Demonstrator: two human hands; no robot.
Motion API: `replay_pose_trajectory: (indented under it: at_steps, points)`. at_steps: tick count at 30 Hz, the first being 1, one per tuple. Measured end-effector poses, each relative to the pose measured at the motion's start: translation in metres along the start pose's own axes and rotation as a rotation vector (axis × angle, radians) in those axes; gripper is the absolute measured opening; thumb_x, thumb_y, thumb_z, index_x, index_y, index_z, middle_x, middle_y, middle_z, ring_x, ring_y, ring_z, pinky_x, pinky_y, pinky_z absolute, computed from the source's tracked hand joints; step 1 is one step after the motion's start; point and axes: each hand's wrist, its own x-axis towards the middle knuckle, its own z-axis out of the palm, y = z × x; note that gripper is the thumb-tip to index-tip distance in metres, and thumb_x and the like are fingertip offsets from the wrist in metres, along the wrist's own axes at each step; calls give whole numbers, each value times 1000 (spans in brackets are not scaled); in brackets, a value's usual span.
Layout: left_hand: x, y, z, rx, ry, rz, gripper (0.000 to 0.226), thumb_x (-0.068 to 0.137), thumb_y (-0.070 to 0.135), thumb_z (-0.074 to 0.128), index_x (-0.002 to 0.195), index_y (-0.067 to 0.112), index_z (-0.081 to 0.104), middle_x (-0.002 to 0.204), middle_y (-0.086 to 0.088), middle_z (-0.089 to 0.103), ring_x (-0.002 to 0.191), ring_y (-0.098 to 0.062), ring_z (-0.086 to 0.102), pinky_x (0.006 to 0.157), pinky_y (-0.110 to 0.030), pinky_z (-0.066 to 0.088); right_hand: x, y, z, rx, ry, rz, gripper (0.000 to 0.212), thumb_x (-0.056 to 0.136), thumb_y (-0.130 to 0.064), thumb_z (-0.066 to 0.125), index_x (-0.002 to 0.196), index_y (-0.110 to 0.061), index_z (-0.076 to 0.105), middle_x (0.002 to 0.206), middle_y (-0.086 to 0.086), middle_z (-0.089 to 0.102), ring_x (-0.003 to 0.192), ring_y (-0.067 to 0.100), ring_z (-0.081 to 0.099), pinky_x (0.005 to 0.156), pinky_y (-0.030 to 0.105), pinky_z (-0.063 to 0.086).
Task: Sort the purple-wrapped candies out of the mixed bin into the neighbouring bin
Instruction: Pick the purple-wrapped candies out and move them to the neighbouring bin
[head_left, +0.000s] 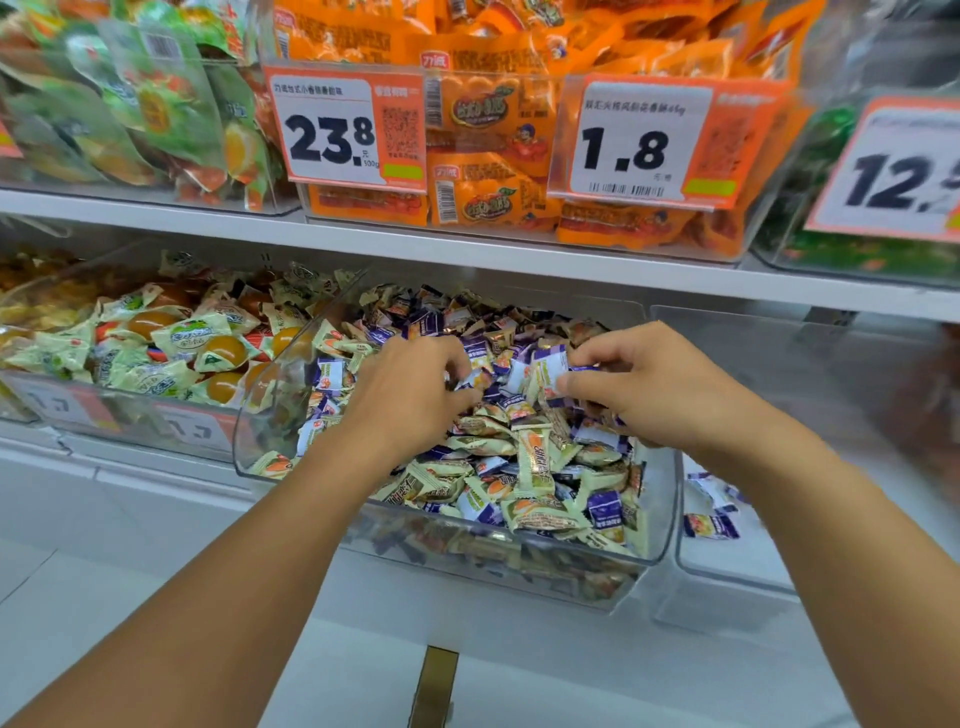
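A clear plastic mixed bin (662, 499) holds a heap of purple-wrapped and pale green-wrapped candies. My right hand (654, 387) is over the middle of the heap and pinches a purple-wrapped candy (550, 371) between thumb and fingers. My left hand (415, 392) reaches into the heap beside it, its fingers curled down among the candies; what they hold is hidden. The neighbouring bin (727, 566) on the right is clear too, with a few purple-wrapped candies (711, 525) on its floor.
A bin of green-wrapped jelly sweets (171, 348) stands to the left. A white shelf (467, 249) runs above, carrying orange snack packs (488, 171) and price tags (343, 130). A white ledge (156, 545) lies in front, below the bins.
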Motion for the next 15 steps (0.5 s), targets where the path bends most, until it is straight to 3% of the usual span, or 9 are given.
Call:
replay_pose_trajectory:
  at_steps: [4, 9, 12, 13, 15]
  points:
    - [-7, 26, -24, -248, 153, 87, 18, 92, 38, 68, 90, 22, 60, 88, 8, 64, 78, -12, 58, 70, -32, 44, -23, 3, -24, 139, -90, 141, 27, 93, -23, 68, 79, 0, 64, 63, 8, 45, 43, 13, 29, 39, 21, 23]
    - [-17, 100, -13, -348, -104, 270, 20, 90, 36, 70, 92, 19, 59, 75, 12, 54, 53, 6, 46, 56, -26, 34, -38, 41, -70, 373, -53, 348, 16, 93, -21, 67, 80, -12, 63, 68, 6, 49, 45, 11, 37, 35, 19, 25]
    - [-8, 145, 13, -213, -160, 392, 19, 86, 34, 76, 90, 21, 63, 77, 10, 58, 67, -3, 49, 61, -28, 32, -42, 71, -83, 437, 68, 546, 14, 94, -15, 67, 100, -2, 67, 80, 11, 60, 56, 17, 63, 46, 21, 53]
    - [-4, 159, 20, -164, -190, 415, 20, 85, 34, 77, 95, 22, 64, 83, 10, 60, 79, -9, 53, 66, -27, 34, -42, 78, -86, 454, 109, 576, 19, 94, -13, 66, 107, 0, 68, 90, 14, 63, 67, 22, 68, 57, 30, 61]
    - [6, 175, 30, -92, -258, 433, 38, 85, 32, 77, 118, 22, 62, 114, 3, 64, 109, -17, 56, 86, -28, 42, -41, 83, -90, 356, 136, 579, 24, 96, -14, 61, 117, -3, 66, 109, 11, 62, 87, 31, 65, 71, 43, 63]
